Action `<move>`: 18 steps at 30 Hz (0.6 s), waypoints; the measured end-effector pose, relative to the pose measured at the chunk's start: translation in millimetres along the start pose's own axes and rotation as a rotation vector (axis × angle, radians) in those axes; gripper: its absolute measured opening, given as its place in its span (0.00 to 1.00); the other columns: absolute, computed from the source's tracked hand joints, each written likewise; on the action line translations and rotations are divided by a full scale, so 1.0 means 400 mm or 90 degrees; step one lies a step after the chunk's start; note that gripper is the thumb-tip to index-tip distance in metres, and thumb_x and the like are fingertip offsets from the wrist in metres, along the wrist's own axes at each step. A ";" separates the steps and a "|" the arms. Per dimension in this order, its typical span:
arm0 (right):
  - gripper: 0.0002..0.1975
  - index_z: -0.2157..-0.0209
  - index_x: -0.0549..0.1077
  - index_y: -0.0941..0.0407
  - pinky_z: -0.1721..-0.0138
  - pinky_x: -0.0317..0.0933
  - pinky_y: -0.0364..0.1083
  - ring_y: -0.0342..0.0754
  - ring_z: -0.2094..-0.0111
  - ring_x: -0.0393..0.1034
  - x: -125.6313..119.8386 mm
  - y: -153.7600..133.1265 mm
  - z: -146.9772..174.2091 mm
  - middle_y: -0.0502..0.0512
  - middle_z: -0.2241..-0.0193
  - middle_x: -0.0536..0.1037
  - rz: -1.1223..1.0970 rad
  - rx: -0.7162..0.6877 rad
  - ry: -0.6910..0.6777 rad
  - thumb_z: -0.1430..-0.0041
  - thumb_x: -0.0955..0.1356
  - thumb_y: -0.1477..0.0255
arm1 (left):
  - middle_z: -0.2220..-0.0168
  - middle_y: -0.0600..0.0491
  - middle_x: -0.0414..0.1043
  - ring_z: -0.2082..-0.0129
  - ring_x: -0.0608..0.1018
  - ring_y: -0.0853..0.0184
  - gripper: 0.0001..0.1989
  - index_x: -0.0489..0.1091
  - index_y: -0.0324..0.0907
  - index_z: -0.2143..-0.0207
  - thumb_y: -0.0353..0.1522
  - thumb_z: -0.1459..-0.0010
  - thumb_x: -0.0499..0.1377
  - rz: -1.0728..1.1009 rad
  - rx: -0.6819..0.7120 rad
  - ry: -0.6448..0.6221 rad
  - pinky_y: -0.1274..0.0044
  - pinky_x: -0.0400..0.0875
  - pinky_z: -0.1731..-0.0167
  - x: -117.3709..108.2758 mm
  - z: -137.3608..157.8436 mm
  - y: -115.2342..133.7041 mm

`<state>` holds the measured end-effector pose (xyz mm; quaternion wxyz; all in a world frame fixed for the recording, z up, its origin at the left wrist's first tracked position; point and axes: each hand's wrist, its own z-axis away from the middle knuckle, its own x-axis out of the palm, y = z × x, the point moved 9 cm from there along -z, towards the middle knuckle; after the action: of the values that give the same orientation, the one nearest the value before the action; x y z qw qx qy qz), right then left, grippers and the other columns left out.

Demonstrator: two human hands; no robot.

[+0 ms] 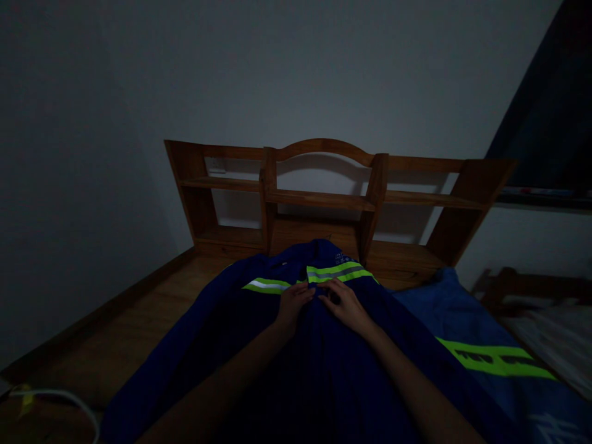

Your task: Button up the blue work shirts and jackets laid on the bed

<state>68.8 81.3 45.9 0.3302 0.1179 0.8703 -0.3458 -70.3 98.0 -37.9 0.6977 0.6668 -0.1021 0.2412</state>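
A dark blue work jacket (259, 333) with yellow-green and silver reflective bands lies spread out in front of me, collar at the far end. Both of my hands are at the edge of its front opening, just below the chest band. My left hand (293, 303) pinches the cloth at this edge, with the fingertips pointing right. Close beside it, my right hand (346, 304) has its thumb and fingers bent around the same edge. Whether a button or fastener is between the fingertips is too dark to make out.
Behind the jacket stands a wooden headboard (319, 198) with open shelves, against a pale wall. On the right lies another blue cloth (430, 308) with a yellow-green band and dark lettering. A white cable (69, 394) curves at the lower left, by wooden boards (152, 302).
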 end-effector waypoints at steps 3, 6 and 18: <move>0.13 0.54 0.68 0.53 0.61 0.63 0.44 0.44 0.66 0.66 -0.001 -0.002 0.001 0.52 0.62 0.69 0.001 0.001 -0.002 0.42 0.66 0.73 | 0.71 0.50 0.75 0.71 0.76 0.69 0.22 0.72 0.36 0.67 0.32 0.68 0.71 0.000 0.011 -0.002 0.78 0.68 0.67 0.006 0.010 0.011; 0.13 0.54 0.68 0.52 0.60 0.62 0.44 0.44 0.65 0.66 -0.001 -0.001 0.001 0.52 0.62 0.70 0.003 0.006 -0.005 0.42 0.65 0.74 | 0.74 0.53 0.74 0.75 0.74 0.71 0.21 0.72 0.37 0.68 0.31 0.69 0.71 -0.030 0.015 0.002 0.79 0.66 0.71 0.010 0.014 0.017; 0.19 0.49 0.66 0.50 0.59 0.62 0.45 0.44 0.64 0.67 -0.003 -0.011 0.003 0.52 0.60 0.70 0.003 0.002 -0.011 0.42 0.64 0.77 | 0.69 0.53 0.73 0.72 0.72 0.72 0.17 0.72 0.40 0.67 0.30 0.64 0.67 -0.099 -0.003 0.046 0.82 0.61 0.75 0.002 0.028 0.027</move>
<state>68.6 77.2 48.3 0.3386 0.1176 0.8665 -0.3474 -72.7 87.1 -27.0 0.7193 0.6617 -0.0249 0.2099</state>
